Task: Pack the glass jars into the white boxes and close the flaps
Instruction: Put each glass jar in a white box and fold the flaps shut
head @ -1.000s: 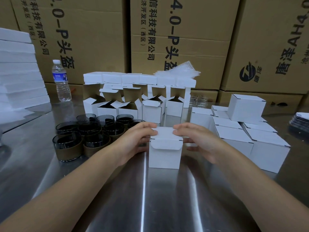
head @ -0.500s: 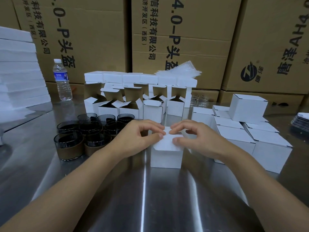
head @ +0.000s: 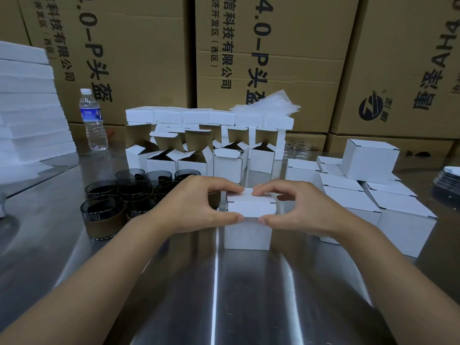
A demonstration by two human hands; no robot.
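A small white box (head: 246,232) stands on the steel table in front of me, its top flap lying flat. My left hand (head: 199,207) pinches the lid's left side, thumb on the front edge and fingers on the back. My right hand (head: 296,207) mirrors it on the right side. To the left sits a cluster of dark glass jars (head: 104,215) with brown bands around them. Behind stand several open white boxes (head: 191,160) with flaps up. Closed white boxes (head: 403,220) are stacked at the right. What is inside the held box is hidden.
A water bottle (head: 92,120) stands at the back left beside a stack of white foam sheets (head: 27,108). Large brown cartons (head: 273,58) wall off the back. Clear jars (head: 297,149) and bubble wrap (head: 268,105) lie behind the open boxes. Dark flat items (head: 448,180) sit far right.
The lid's tuck flap, hanging over the front a second ago, has been pushed in. The lid now lies flat and both hands pinch its edges.
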